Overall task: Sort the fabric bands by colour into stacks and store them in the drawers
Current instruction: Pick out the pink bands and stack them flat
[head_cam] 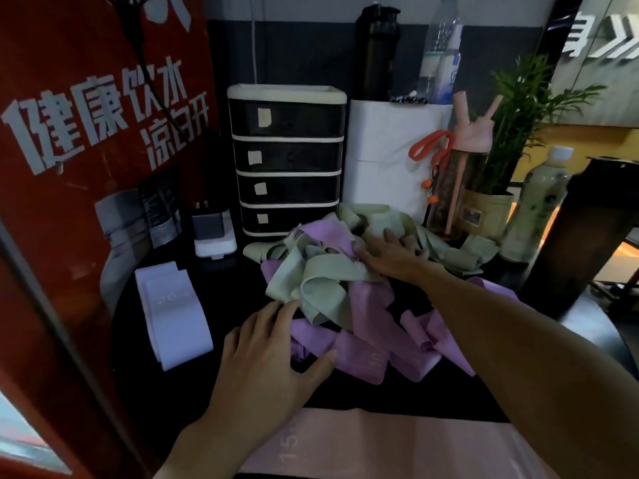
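Observation:
A tangled heap of fabric bands lies on the dark table, with sage green bands [321, 281] on top and purple bands [377, 344] beneath and around them. My left hand [273, 347] rests flat at the heap's near left edge, fingers spread and touching a green band. My right hand [390, 252] lies palm down on the far side of the heap, fingers apart. A flat stack of white bands [173, 319] sits to the left. A pink band [380, 444] lies at the near edge. The black drawer unit [287, 160] stands behind, all drawers closed.
A red poster panel [86, 150] walls off the left. A white charger block [214, 236] sits beside the drawers. Paper towel rolls [387, 157], bottles [539, 209], a potted plant [491, 209] and a dark object [581, 236] crowd the back and right.

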`<action>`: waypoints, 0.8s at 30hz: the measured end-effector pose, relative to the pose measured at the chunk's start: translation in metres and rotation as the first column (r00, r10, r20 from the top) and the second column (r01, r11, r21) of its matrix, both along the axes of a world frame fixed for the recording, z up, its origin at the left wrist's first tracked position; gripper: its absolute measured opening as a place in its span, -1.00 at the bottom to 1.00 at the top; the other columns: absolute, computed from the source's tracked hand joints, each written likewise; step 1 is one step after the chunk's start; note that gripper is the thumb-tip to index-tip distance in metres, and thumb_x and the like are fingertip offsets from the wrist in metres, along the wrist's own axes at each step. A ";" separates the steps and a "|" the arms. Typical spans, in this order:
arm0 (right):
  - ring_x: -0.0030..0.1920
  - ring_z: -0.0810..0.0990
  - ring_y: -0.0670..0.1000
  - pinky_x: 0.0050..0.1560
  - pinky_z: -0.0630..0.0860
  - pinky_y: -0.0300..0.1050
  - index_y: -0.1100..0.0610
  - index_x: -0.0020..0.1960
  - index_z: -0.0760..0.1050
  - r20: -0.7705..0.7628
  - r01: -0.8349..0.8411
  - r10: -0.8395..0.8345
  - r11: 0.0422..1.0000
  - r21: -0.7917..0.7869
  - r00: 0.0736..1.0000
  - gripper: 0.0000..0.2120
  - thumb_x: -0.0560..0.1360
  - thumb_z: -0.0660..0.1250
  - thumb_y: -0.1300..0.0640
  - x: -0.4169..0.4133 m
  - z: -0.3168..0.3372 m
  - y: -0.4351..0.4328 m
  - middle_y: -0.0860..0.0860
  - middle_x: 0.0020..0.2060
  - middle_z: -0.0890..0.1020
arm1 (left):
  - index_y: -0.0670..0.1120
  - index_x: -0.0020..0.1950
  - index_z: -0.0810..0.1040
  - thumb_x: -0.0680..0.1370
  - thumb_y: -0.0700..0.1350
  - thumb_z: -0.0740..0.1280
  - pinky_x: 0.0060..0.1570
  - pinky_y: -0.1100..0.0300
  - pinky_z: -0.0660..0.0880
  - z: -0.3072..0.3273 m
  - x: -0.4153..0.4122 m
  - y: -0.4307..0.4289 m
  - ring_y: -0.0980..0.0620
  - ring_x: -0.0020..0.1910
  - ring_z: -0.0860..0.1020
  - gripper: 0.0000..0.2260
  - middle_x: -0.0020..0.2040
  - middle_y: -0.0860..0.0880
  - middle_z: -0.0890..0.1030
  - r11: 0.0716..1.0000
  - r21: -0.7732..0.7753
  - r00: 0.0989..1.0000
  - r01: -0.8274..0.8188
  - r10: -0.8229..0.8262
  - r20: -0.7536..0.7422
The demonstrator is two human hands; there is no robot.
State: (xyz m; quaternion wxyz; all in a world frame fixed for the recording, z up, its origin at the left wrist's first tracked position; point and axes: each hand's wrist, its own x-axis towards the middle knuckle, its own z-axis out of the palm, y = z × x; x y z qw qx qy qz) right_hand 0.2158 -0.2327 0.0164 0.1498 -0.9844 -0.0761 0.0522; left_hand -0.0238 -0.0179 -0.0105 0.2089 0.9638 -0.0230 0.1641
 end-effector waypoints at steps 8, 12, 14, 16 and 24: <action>0.52 0.13 0.15 0.45 0.09 0.28 -0.16 0.49 0.17 0.120 -0.017 0.007 0.996 0.082 0.993 -0.36 0.48 -0.05 -0.39 -0.003 -0.002 -0.018 0.05 0.52 0.22 | 0.19 0.52 0.10 0.38 0.56 -0.02 0.45 0.08 0.15 -0.001 0.001 0.002 0.12 0.50 0.19 -0.21 0.50 0.19 0.23 1.000 0.023 1.000 0.005 -0.005 -0.020; 0.50 0.18 0.19 0.47 0.17 0.07 -0.08 0.56 0.10 0.224 -0.022 -0.021 0.983 0.184 0.974 -0.44 0.60 0.06 -0.18 -0.017 0.009 -0.045 0.21 0.50 0.23 | 0.17 0.51 0.13 0.38 0.55 -0.02 0.43 0.07 0.16 0.001 -0.001 0.000 0.11 0.49 0.21 -0.20 0.49 0.19 0.26 1.000 0.019 1.000 0.006 -0.006 -0.024; 0.47 0.24 0.22 0.41 0.26 0.06 -0.09 0.57 0.07 0.269 0.013 -0.068 0.979 0.202 0.961 -0.46 0.63 0.08 -0.11 -0.027 0.020 -0.060 0.21 0.49 0.21 | 0.17 0.51 0.16 0.38 0.54 -0.02 0.42 0.07 0.17 0.002 -0.001 -0.001 0.10 0.48 0.22 -0.21 0.48 0.19 0.27 1.000 0.030 0.999 0.004 -0.003 -0.035; 0.46 0.26 0.24 0.39 0.28 0.05 -0.03 0.55 0.16 0.331 0.052 -0.128 0.972 0.228 0.935 -0.49 0.63 0.12 -0.04 -0.035 0.032 -0.073 0.22 0.47 0.24 | 0.18 0.49 0.22 0.36 0.54 -0.05 0.41 0.06 0.17 0.003 -0.001 -0.001 0.08 0.47 0.24 -0.21 0.46 0.18 0.28 0.998 0.070 0.999 -0.004 0.008 -0.054; 0.51 0.17 0.20 0.46 0.14 0.03 0.18 0.53 0.19 0.377 0.064 -0.127 0.983 0.175 0.918 -0.51 0.66 0.10 0.03 -0.080 0.049 -0.108 0.19 0.52 0.18 | 0.18 0.49 0.30 0.29 0.57 -0.17 0.42 0.01 0.15 0.005 0.001 -0.003 0.01 0.47 0.24 -0.11 0.45 0.12 0.33 0.990 0.140 0.992 -0.027 0.043 -0.115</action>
